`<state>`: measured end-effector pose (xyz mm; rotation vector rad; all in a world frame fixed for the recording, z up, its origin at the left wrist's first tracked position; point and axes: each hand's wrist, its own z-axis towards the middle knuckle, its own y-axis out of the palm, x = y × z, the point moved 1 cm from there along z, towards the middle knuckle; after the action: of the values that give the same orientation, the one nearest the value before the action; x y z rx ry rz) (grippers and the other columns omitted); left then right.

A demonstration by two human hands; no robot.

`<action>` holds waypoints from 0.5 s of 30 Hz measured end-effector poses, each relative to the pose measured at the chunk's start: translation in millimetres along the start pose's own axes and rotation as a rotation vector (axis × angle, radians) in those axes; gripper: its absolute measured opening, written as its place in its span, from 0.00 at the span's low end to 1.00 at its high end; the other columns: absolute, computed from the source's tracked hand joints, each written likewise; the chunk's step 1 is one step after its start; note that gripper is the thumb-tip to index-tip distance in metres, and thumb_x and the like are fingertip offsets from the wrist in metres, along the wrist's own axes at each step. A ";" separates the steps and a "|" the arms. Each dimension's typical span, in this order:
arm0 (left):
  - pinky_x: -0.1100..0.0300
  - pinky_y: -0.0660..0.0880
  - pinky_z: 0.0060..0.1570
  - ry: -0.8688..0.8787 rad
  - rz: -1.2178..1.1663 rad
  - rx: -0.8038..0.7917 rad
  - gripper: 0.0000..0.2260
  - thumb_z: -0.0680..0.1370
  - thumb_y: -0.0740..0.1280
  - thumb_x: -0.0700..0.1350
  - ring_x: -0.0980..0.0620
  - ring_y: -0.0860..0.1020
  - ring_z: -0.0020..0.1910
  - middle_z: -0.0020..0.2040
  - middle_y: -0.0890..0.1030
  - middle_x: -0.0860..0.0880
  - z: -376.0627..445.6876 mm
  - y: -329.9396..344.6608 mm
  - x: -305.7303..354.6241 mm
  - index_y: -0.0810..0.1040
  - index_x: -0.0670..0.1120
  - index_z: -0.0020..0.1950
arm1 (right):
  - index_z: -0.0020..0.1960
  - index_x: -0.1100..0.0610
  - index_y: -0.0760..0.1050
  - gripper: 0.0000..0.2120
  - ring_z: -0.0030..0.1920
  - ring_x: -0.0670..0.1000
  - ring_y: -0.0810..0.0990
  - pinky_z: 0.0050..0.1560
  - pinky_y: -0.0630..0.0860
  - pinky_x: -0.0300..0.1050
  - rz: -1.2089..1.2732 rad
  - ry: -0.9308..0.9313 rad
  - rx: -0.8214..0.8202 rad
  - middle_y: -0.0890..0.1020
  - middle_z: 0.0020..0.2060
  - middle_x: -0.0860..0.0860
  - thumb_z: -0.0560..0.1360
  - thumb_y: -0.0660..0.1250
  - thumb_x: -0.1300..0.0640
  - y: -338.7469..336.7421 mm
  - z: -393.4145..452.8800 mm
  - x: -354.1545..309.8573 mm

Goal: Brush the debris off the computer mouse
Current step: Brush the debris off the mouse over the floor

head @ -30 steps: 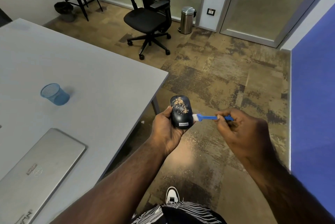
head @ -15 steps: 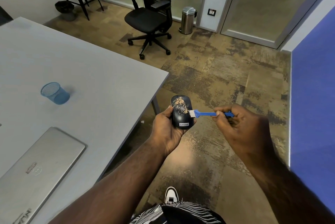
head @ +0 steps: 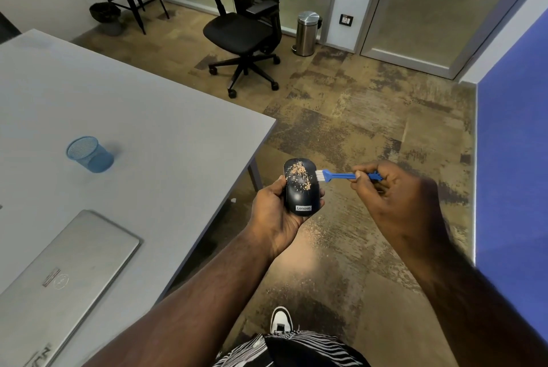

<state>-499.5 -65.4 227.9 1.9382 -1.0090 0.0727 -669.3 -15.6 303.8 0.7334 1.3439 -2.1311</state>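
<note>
Your left hand [head: 277, 212] cradles the computer mouse [head: 301, 187] out over the floor, just off the table [head: 166, 117] corner, thumb on one flank and fingertips curled round the other; its long axis runs 12 to 6, debris [head: 300, 174] toward the 12 end. At the mouse's 3 o'clock, the brush [head: 341, 175] lies crosswise, bristles touching its right edge. Your right hand [head: 385, 197] pinches the blue handle, fingers curled tight; the sweep looks set to go toward 9.

Grey table [head: 142, 117] left of the hands, blue mesh cup [head: 89, 154] and closed silver laptop [head: 59, 271] on it, black office chair [head: 246, 25] and steel pedal bin [head: 307, 33] beyond the hands, blue wall panel [head: 513, 159] to their right.
</note>
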 end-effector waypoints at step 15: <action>0.49 0.82 0.44 -0.040 0.017 0.015 0.20 0.83 0.53 0.48 0.38 0.82 0.44 0.50 0.82 0.34 -2.4 1.7 0.6 0.77 0.35 0.58 | 0.51 0.55 0.83 0.06 0.34 0.37 0.81 0.27 0.73 0.28 0.017 -0.030 -0.024 0.81 0.33 0.43 0.75 0.70 0.58 -0.2 7.0 -2.1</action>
<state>-499.4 -64.4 230.7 1.9517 -1.0536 0.0512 -669.2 -21.6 307.9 0.6977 1.3400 -2.1014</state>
